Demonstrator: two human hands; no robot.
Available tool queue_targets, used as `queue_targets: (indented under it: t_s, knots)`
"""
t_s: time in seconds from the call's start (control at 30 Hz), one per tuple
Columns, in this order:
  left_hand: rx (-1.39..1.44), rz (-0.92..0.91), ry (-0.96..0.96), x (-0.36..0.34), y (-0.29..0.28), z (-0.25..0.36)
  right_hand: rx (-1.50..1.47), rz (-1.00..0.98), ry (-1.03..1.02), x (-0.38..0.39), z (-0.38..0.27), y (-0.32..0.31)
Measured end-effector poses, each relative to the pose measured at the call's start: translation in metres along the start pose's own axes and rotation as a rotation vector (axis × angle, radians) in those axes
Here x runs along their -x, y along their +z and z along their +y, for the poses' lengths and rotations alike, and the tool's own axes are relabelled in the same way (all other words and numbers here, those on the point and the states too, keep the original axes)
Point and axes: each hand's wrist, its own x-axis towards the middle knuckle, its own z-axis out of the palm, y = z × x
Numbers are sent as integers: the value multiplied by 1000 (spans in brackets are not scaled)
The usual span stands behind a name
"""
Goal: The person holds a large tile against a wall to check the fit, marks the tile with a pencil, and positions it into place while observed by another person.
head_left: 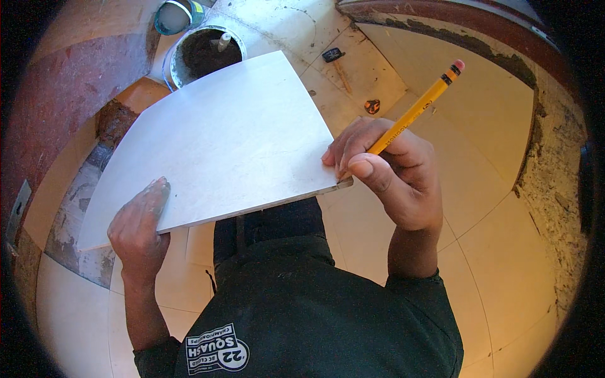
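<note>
A large white tile (214, 138) is tilted in front of me, its near edge toward my body. My left hand (140, 220) is closed on the tile's near left edge, fingers over the top face and the palm side at the edge. In my right hand (406, 176) is a yellow pencil (413, 116), pinched between thumb and fingers, its eraser end pointing up and right. The pencil's tip is down at the tile's near right corner, where my right fingertips also touch the tile.
Beyond the tile stands a white bucket (176, 70) of dark mix, with a smaller teal pail (169, 21) behind it. A black-headed tool (332, 55) and an orange-and-black object (372, 106) lie on the tiled floor. Rough mortar (554, 189) borders the right side.
</note>
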Motion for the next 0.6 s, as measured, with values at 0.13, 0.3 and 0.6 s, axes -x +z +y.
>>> queue_targets:
  t_s: [0.13,0.3,0.6]
  knots:
    - [-12,4,-7,-1,0,1,22,-13,-36,-1,3,-1]
    - [9,-4,-18,-3,-2,2,-1,7,-6,-1,-1,1]
    - [-20,-12,-31,-2,-2,1,39,9,-41,-1,2,0]
